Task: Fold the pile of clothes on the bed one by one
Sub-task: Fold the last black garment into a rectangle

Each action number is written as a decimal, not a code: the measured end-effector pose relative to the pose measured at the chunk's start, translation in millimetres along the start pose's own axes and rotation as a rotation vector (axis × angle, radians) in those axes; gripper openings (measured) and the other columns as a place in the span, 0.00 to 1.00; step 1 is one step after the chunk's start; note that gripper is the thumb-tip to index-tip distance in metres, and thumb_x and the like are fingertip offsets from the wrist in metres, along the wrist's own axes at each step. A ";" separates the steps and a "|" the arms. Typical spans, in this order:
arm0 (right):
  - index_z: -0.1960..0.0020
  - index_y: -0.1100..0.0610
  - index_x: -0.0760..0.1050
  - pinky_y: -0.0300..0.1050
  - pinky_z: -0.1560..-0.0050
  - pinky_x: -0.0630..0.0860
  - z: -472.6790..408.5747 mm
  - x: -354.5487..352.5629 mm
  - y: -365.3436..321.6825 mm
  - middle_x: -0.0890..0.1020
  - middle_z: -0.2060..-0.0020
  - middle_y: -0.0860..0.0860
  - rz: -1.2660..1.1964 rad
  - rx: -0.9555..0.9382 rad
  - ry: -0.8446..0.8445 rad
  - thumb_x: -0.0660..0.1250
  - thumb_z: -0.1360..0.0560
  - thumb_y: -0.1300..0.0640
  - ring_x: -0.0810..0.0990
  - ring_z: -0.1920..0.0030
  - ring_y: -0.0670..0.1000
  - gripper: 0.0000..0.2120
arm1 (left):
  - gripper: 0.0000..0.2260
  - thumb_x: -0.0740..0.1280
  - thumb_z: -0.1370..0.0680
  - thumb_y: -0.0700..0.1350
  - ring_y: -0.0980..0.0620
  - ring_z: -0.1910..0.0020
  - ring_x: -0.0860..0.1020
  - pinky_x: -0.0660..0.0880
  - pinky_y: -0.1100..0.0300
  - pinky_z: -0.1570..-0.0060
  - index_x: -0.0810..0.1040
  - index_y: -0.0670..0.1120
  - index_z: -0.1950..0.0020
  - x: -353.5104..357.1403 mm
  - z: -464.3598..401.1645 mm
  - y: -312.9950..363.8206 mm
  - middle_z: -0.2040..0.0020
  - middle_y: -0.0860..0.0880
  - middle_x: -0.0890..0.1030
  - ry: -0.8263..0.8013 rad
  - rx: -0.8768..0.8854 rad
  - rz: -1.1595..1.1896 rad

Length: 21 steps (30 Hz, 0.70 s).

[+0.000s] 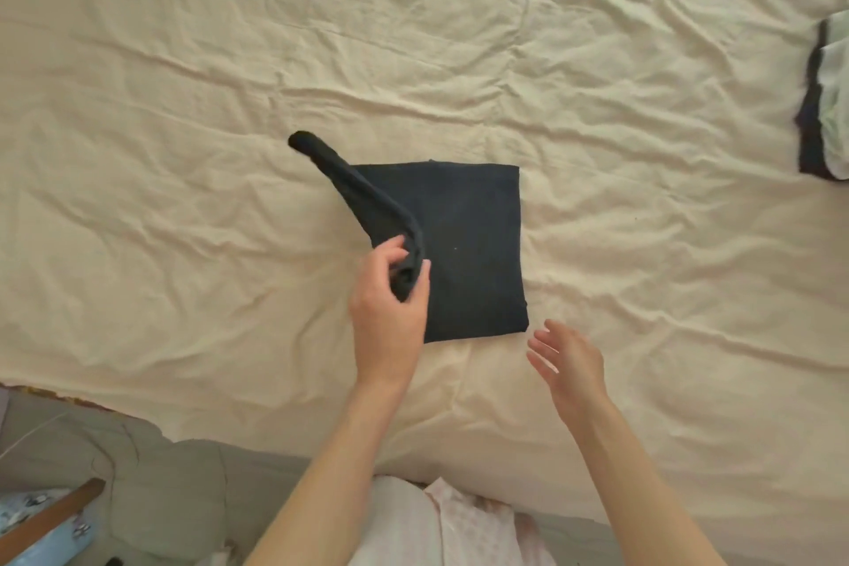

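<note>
A dark navy garment point(473, 244) lies folded into a rough square in the middle of the bed. Its left edge is lifted and bunched into a roll that runs up to the far left. My left hand point(390, 303) grips the near end of that raised roll, fingers and thumb curled round the cloth. My right hand point(567, 358) hovers just off the garment's near right corner, fingers straight and spread, holding nothing.
The cream sheet point(229, 152) on the bed is wrinkled all over. A stack of dark and white clothes point(827, 106) sits at the right edge. At the near left are the bed's edge, grey floor point(161, 496) and a wooden bar point(50, 515).
</note>
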State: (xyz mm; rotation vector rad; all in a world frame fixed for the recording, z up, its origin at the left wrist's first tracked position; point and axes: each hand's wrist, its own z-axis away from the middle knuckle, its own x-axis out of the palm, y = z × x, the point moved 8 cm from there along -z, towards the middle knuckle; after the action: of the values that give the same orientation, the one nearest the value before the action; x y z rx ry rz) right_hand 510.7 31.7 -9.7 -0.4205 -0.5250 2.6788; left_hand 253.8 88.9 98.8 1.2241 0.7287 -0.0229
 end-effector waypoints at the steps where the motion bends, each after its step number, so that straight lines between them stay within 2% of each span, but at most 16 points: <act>1: 0.43 0.62 0.73 0.46 0.51 0.76 0.5 -0.2 -4.4 0.79 0.50 0.58 -0.013 -0.014 -0.050 0.62 0.21 0.59 0.80 0.49 0.55 0.10 | 0.08 0.70 0.27 0.38 0.58 0.44 0.75 0.72 0.68 0.44 0.76 0.44 0.49 27.1 5.2 12.6 0.44 0.52 0.78 -0.110 0.093 -0.048; 3: 0.46 0.58 0.74 0.47 0.49 0.77 -0.4 2.7 -12.7 0.81 0.49 0.56 -0.026 -0.050 -0.139 0.61 0.21 0.56 0.80 0.47 0.53 0.07 | 0.11 0.69 0.25 0.39 0.50 0.30 0.67 0.65 0.56 0.33 0.76 0.43 0.43 80.3 21.9 13.2 0.35 0.49 0.75 -0.355 0.206 -0.296; 5: 0.49 0.55 0.74 0.45 0.49 0.77 -3.9 9.7 -17.2 0.81 0.50 0.53 0.015 -0.078 -0.207 0.60 0.20 0.55 0.81 0.49 0.50 0.06 | 0.17 0.65 0.23 0.45 0.47 0.24 0.53 0.53 0.53 0.27 0.70 0.48 0.34 106.4 37.0 -19.7 0.26 0.48 0.64 -0.508 0.157 -0.629; 7: 0.48 0.59 0.74 0.44 0.50 0.77 -11.5 19.3 -15.4 0.81 0.48 0.55 0.076 -0.083 -0.248 0.60 0.20 0.55 0.82 0.50 0.49 0.08 | 0.21 0.64 0.22 0.48 0.46 0.24 0.46 0.50 0.51 0.26 0.64 0.51 0.29 101.4 44.7 -56.5 0.24 0.47 0.55 -0.548 0.042 -0.818; 9: 0.39 0.63 0.71 0.48 0.46 0.78 -19.8 25.6 -12.7 0.79 0.44 0.57 0.132 -0.071 -0.211 0.64 0.22 0.55 0.80 0.45 0.53 0.16 | 0.21 0.64 0.22 0.45 0.44 0.24 0.48 0.53 0.51 0.27 0.64 0.51 0.30 86.4 48.0 -77.0 0.24 0.45 0.54 -0.542 0.044 -0.900; 11: 0.38 0.63 0.71 0.48 0.45 0.77 -29.1 28.1 -14.7 0.78 0.45 0.57 0.226 -0.109 -0.123 0.68 0.25 0.56 0.79 0.45 0.54 0.18 | 0.18 0.67 0.25 0.39 0.41 0.26 0.57 0.60 0.50 0.31 0.72 0.47 0.36 71.2 45.0 -83.5 0.26 0.41 0.61 -0.505 0.092 -0.894; 13: 0.46 0.60 0.76 0.46 0.49 0.77 -32.3 32.5 -20.9 0.80 0.50 0.54 0.342 -0.187 -0.070 0.69 0.26 0.58 0.80 0.48 0.53 0.11 | 0.12 0.71 0.31 0.33 0.38 0.33 0.68 0.71 0.48 0.41 0.79 0.42 0.49 64.1 42.4 -84.3 0.33 0.36 0.71 -0.487 0.159 -0.822; 15: 0.55 0.56 0.77 0.42 0.55 0.75 -32.0 32.1 -24.3 0.81 0.56 0.51 0.388 -0.238 -0.027 0.68 0.26 0.60 0.80 0.53 0.51 0.02 | 0.10 0.73 0.34 0.29 0.36 0.38 0.73 0.76 0.48 0.49 0.79 0.39 0.57 61.9 41.9 -83.7 0.38 0.34 0.74 -0.510 0.226 -0.769; 16: 0.57 0.55 0.76 0.40 0.57 0.73 -31.5 30.0 -25.3 0.80 0.58 0.50 0.401 -0.257 -0.008 0.68 0.26 0.61 0.79 0.55 0.50 0.03 | 0.10 0.73 0.35 0.29 0.35 0.38 0.74 0.77 0.48 0.50 0.78 0.39 0.58 61.1 43.0 -84.1 0.38 0.34 0.75 -0.531 0.246 -0.744; 19: 0.59 0.54 0.74 0.38 0.60 0.71 -31.2 19.7 -17.6 0.79 0.60 0.49 0.443 -0.260 0.010 0.67 0.25 0.60 0.77 0.58 0.48 0.05 | 0.09 0.71 0.32 0.29 0.37 0.35 0.71 0.75 0.50 0.43 0.79 0.39 0.56 56.9 49.1 -93.7 0.36 0.35 0.72 -0.558 0.265 -0.670; 21: 0.57 0.55 0.74 0.38 0.62 0.69 -33.7 15.9 -10.0 0.78 0.59 0.49 0.490 -0.252 -0.012 0.66 0.24 0.59 0.76 0.57 0.48 0.04 | 0.08 0.67 0.27 0.31 0.44 0.31 0.66 0.65 0.60 0.34 0.79 0.42 0.51 51.4 49.7 -105.4 0.33 0.41 0.69 -0.527 0.137 -0.516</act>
State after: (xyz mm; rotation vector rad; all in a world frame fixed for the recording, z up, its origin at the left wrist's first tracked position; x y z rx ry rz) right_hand 511.6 57.0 -38.8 -0.6803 -0.8641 3.0892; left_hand 277.0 25.8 -9.5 1.0621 0.5622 -0.8031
